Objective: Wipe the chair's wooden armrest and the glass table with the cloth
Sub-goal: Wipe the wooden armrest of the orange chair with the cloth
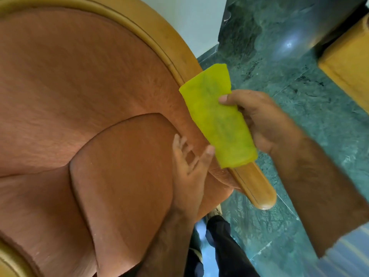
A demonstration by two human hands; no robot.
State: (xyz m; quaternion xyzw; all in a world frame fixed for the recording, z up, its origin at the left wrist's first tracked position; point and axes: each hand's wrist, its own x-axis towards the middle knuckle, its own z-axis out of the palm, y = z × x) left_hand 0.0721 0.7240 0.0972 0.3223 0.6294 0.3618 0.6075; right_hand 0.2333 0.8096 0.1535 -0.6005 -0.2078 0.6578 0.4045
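Cloth (217,118) laid along the armrest (253,186), pinched by right hand (267,120).
Left hand (187,162), fingers spread, is beside the armrest; the cloth could be dropped if the pinch is loosened.

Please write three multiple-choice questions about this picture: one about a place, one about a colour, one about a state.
1. Where does the folded yellow-green cloth lie?
A. on the rounded wooden armrest
B. on the green marble floor
C. on the orange seat cushion

2. What colour is the chair's upholstery?
A. blue
B. orange-brown
C. white

3. What is the left hand doing?
A. gripping the cloth
B. open, fingers spread, beside the cloth
C. closed in a fist

Answers: 1 A, the cloth covers the armrest, held by the right hand. 2 B, the fabric is orange-brown. 3 B, its fingers are spread.
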